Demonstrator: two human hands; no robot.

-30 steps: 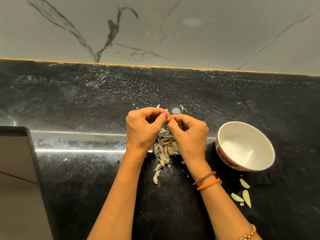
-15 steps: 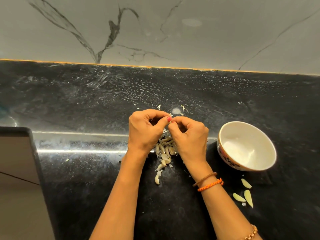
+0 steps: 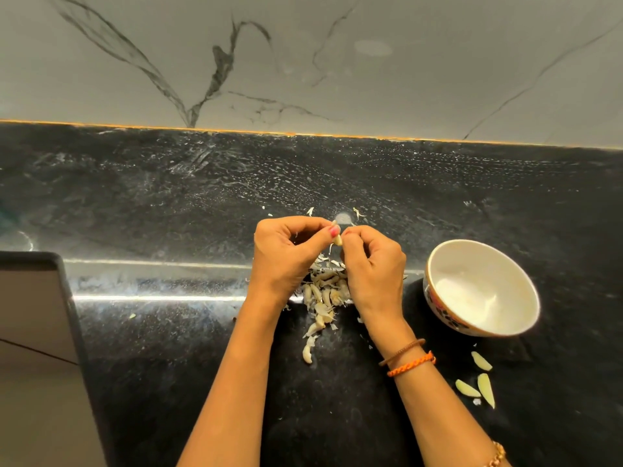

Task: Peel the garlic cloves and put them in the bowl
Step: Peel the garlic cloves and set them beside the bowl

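Together, left hand (image 3: pixel 286 257), right hand (image 3: pixel 374 267), fingertips pinching garlic clove (image 3: pixel 337 238)

The small pale garlic clove (image 3: pixel 337 238) shows only in part, pinched between the fingertips of the left hand (image 3: pixel 286 261) and the right hand (image 3: pixel 372 267). The heap of unpeeled cloves and papery skins (image 3: pixel 325 291) lies partly hidden under both hands. The grey flat panel (image 3: pixel 33 348) is cut off by the left edge.
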